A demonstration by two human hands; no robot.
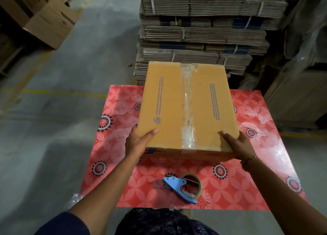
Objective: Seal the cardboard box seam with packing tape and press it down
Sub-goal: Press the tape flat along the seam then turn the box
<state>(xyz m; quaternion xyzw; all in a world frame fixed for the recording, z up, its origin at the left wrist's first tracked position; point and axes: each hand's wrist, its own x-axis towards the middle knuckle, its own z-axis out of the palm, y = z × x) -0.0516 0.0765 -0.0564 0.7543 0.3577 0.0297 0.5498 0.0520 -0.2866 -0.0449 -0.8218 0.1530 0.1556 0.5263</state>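
The head view looks down on a closed cardboard box (187, 107) standing on a table (261, 164) covered in a red floral cloth; a strip of clear packing tape (188, 111) runs along the centre seam from the far edge to the near edge and folds down over the near face. The left hand (139, 142) grips the box's near left corner, thumb lying flat on the top and the other fingers wrapped around the side out of sight; the right hand (238, 144) grips the near right corner in the same way, thumb on top, with a beaded bracelet (249, 161) at the wrist. Blue printing runs in lines along both top flaps, too small and blurred to read; a blue circular recycling mark (157, 120) sits near the left flap's near end. Near the table's front edge, apart from the box, lies a blue tape dispenser (180, 187) holding a roll of tape (193, 185). Beyond the table stands a tall stack of strapped flat cartons (203, 27); more boxes (51, 22) sit on the grey floor at the upper left.
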